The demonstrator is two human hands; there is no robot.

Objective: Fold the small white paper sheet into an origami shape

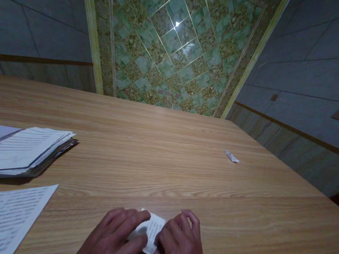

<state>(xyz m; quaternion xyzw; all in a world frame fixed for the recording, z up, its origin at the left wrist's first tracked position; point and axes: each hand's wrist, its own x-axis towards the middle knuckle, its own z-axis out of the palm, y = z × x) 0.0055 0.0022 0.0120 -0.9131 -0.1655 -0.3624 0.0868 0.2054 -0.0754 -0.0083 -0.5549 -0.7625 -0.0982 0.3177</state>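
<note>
A small folded piece of printed white paper [152, 230] lies on the wooden table [166, 155] near its front edge. My left hand [112, 239] presses on the paper's left side, fingers spread over it. Touching the paper's right edge is my right hand [181, 246], with its fingers curled down. Both hands cover much of the paper, so only its middle strip shows.
A stack of lined printed sheets [15, 151] lies at the left. A single printed sheet [4, 218] sits at the front left corner. A small folded paper scrap [232, 156] lies far right. Grey tiled walls and a green patterned floor lie beyond the table.
</note>
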